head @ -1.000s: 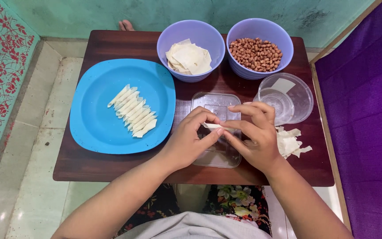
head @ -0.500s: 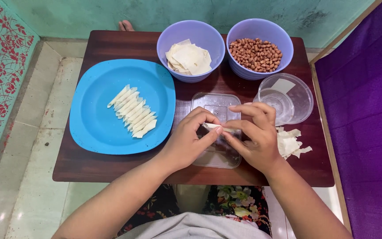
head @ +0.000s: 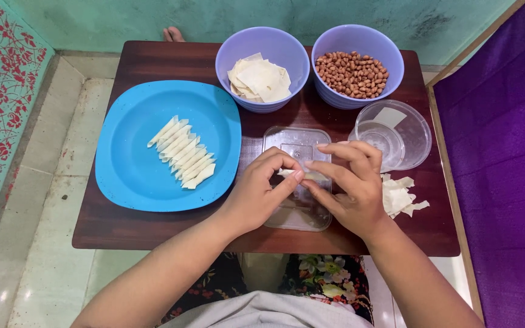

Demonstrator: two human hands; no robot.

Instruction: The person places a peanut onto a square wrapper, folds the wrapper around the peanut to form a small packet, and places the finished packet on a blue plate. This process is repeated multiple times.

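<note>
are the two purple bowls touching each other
Apart. The head view shows a narrow strip of dark table between the wrapper bowl and the peanut bowl.

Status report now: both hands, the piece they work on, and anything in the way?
Left hand and right hand both pinching one small wrapper roll. Roll above clear lid on table. Nothing in the way.

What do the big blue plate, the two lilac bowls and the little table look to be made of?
The blue plate looks like matte plastic: one even colour, a soft moulded rim. The lilac bowls seem plastic too, with thin smooth walls. The table is probably dark stained wood or a wood-look laminate, slightly glossy.
</note>
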